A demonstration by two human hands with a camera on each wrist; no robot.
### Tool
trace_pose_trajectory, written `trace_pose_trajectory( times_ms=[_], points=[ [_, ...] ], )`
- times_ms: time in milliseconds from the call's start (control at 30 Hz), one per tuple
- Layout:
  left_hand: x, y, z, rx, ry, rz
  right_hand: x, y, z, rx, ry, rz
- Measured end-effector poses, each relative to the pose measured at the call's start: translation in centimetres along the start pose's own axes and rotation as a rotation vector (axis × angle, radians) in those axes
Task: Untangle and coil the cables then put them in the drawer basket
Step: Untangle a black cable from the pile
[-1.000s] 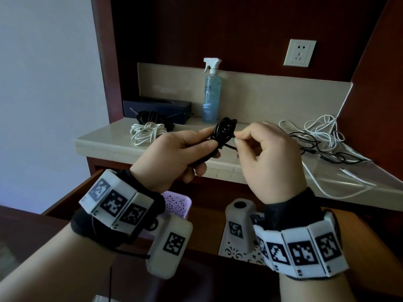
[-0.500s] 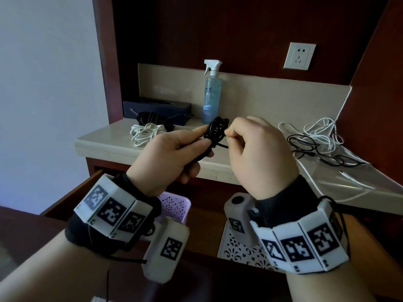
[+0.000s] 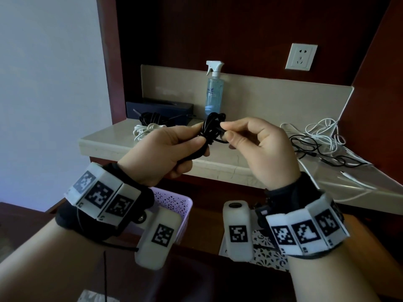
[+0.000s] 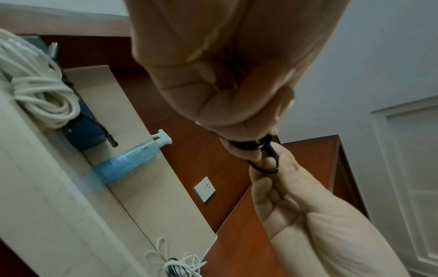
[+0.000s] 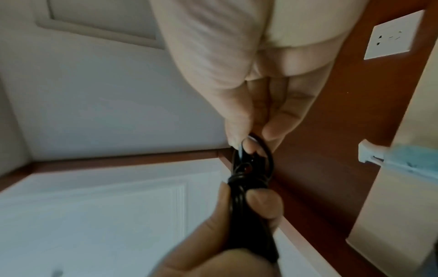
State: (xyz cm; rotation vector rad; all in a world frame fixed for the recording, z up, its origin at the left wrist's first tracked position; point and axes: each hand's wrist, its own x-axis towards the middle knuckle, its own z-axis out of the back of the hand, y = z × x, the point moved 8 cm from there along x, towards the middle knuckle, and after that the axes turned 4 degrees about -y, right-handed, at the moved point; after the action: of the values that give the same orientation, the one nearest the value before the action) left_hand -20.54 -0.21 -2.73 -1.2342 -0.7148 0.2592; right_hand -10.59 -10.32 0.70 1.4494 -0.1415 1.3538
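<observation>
The pale stone counter (image 3: 104,144) has a smooth, squared front edge and runs beneath dark reddish wood panelling. On its right part lies a loose tangle of thin white and black cables (image 3: 320,140), sprawling in open loops. Toward the back left sit a dark flat box (image 3: 159,106), a coiled black cable (image 3: 151,119) and a coiled white cable (image 3: 145,129) of thicker, rope-like cord. A clear bottle with bluish liquid and a white trigger, the spray bottle (image 3: 214,92), stands upright by the backsplash. Below the counter, a lilac perforated plastic basket (image 3: 174,202) sits in the open drawer. Held above the counter edge, the left hand (image 3: 161,158) curls round a glossy black cable bundle (image 3: 212,129), while the right hand (image 3: 261,149) pinches a loop of it between thumb and forefinger.
</observation>
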Motion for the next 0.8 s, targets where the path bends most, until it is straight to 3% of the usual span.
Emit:
trace_pose_trajectory(
  times_ms=[267,400,500,667,800],
  points=[
    [0.2,-0.9,-0.1,0.356,0.013,-0.123,0.3,1.7,-1.4,-0.552,-0.005,0.361],
    [0.2,-1.1,-0.6,0.282,0.035,-0.134,0.8,0.2,0.4,-0.230,-0.095,0.082],
    [0.5,-1.0,-0.4,0.241,0.006,-0.099,1.1,-0.2,1.1,-0.222,-0.141,0.041],
    [1.0,-0.7,0.8,0.314,-0.033,-0.047,1.5,-1.5,-0.5,-0.128,0.133,-0.078],
    [1.2,-1.0,0.7,0.610,0.011,-0.083,1.6,-1.8,-1.5,-0.156,0.396,-0.217]
  ],
)
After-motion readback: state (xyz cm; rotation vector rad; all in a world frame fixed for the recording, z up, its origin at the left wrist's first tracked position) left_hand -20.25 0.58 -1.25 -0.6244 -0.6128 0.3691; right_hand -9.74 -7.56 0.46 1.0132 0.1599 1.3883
